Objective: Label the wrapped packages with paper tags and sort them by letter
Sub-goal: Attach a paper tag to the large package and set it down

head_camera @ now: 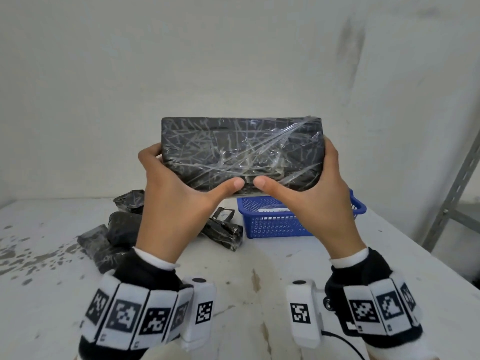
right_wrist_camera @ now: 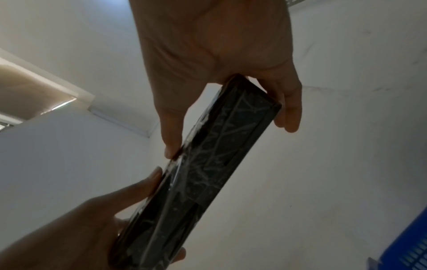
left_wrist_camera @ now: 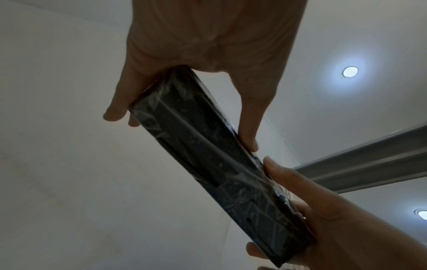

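Smaller packages: several dark wrapped bundles lie on the table beyond and to the left of the left wrist; one more shows between the two forearms, just beside the basket.
Left hand: raised above the table, gripping the left end of the large package, thumb laid along its lower front edge and fingers curled round the back; the left wrist view shows the same hold from below.
Large package: a flat black block under clear, crinkled film, held broad face toward the person, between both hands and level with them; no tag shows on the visible face. Its narrow edge shows in the wrist views.
Thumbs: the two tips nearly meet at the middle of the lower edge.
Right hand: gripping the right end the same way, fingers behind, thumb in front.
Blue basket: perforated plastic, on the table beneath and beyond the right hand, a white slip inside, writing unreadable.
Table: white, stained, under both wrists.
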